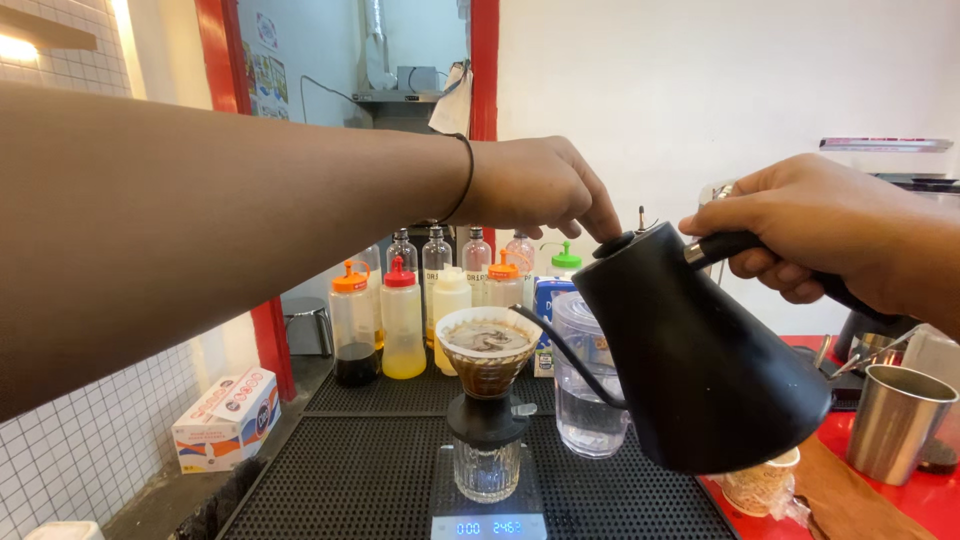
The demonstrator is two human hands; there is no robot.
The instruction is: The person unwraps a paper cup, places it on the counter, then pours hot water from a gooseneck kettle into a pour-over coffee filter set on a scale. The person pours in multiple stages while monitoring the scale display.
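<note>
Right hand grips 1 black kettle; left hand's fingers press its lid.

Bright, even indoor light; lamp blown out top left, white wall near overexposed. My left forearm is soft, wide-angle stretched. Glare on the kettle.

Left hand reaches across; right hand clenched.
</note>
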